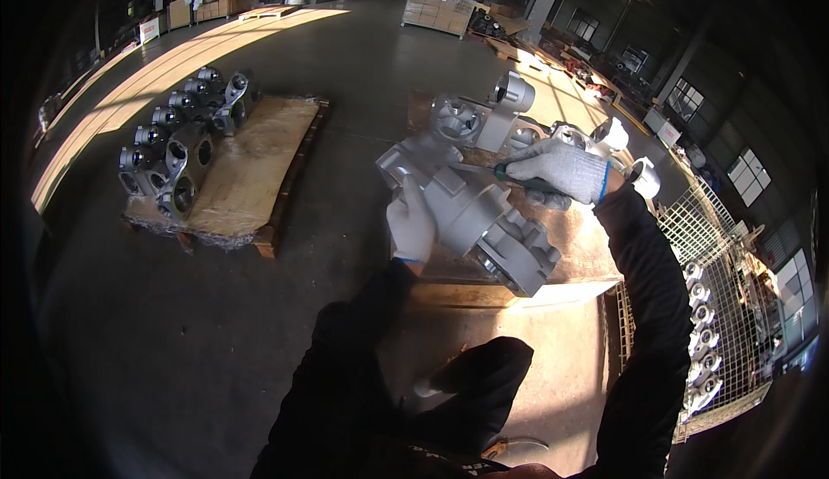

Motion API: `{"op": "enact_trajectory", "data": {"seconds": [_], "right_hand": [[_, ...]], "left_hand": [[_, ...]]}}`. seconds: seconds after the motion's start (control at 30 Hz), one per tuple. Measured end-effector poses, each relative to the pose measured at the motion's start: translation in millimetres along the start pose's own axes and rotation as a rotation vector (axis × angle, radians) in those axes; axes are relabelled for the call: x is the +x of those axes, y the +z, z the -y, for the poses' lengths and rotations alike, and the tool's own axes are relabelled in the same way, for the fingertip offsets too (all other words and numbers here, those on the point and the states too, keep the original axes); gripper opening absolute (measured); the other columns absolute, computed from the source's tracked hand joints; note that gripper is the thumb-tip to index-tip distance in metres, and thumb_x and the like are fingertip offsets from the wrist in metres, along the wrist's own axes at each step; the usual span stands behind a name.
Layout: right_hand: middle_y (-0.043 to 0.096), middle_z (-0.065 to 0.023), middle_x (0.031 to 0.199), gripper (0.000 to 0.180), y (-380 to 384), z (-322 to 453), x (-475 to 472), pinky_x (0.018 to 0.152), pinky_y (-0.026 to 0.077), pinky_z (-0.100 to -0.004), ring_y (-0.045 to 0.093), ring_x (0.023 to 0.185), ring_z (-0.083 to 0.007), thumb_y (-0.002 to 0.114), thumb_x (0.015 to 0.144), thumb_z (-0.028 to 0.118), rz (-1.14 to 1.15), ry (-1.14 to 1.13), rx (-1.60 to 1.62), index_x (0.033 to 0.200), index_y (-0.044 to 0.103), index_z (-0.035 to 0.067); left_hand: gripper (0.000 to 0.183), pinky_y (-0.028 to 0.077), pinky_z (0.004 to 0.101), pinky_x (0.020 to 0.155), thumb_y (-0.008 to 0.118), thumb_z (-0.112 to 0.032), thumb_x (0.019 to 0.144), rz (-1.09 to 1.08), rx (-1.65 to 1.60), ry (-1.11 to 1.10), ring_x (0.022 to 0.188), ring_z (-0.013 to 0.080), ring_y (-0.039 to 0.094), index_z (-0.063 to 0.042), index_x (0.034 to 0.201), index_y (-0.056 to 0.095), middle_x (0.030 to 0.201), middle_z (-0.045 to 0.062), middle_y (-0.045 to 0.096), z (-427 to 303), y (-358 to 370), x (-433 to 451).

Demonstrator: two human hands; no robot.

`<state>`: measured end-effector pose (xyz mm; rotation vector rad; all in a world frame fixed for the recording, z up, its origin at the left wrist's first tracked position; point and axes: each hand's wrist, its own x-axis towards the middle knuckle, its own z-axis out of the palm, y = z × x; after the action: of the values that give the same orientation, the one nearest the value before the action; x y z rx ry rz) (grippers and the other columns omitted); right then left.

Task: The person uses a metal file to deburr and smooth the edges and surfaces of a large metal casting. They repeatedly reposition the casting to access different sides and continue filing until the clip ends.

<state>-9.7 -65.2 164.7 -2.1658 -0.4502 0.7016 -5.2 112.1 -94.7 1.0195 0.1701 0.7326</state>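
A large grey cast-metal housing with a round body and flanged ends lies tilted before me on a wooden worktop. My left hand, in a white knit glove, grips its left side, thumb uppermost. In my right hand, gloved in grey with a blue cuff, is the dark green handle of a hand file. Its narrow metal blade reaches left across the housing's upper edge; the blade's tip is hard to make out. More cast-metal housings stand behind, along the worktop's far side.
Left of me, a low wooden pallet carries rows of similar castings. At right stands a wire mesh cage with castings inside. An orange-handled tool is near my legs. Farther back are a box-filled cage and stacked cartons.
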Motion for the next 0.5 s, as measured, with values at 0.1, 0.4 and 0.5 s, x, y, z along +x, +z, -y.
{"op": "enact_trajectory", "data": {"seconds": [0.1,0.4,0.5], "right_hand": [[0.060,-0.0022,0.063,0.031,-7,20,-2,0.039,0.039,-0.0240,0.052,0.044,-0.0082,0.066,0.102,0.022,0.071,0.069,-0.171,0.123,0.071,0.000],[0.073,-0.0088,0.077,0.039,17,44,28,0.067,0.056,-0.0338,0.069,0.068,-0.0184,0.065,0.096,0.031,0.083,-0.102,-0.856,0.124,0.075,0.005],[0.077,-0.0151,0.093,0.035,37,94,5,0.081,0.057,-0.0390,0.073,0.089,-0.0286,0.062,0.092,0.027,0.102,-0.236,-1.060,0.113,0.078,0.005]], "left_hand": [[0.059,0.047,0.0347,0.063,0.044,-0.038,0.113,-0.019,0.076,0.054,0.066,0.0121,0.058,0.010,0.088,0.068,0.070,0.010,0.067,6,-11,3],[0.068,0.040,0.0429,0.058,0.036,-0.042,0.115,-0.138,-0.007,0.061,0.059,0.0178,0.051,0.011,0.081,0.061,0.061,0.013,0.058,-4,-6,-19],[0.064,0.039,0.0460,0.057,0.036,-0.041,0.115,-0.145,0.037,0.192,0.057,0.0250,0.051,0.010,0.086,0.061,0.066,0.020,0.059,24,-36,1]]}}
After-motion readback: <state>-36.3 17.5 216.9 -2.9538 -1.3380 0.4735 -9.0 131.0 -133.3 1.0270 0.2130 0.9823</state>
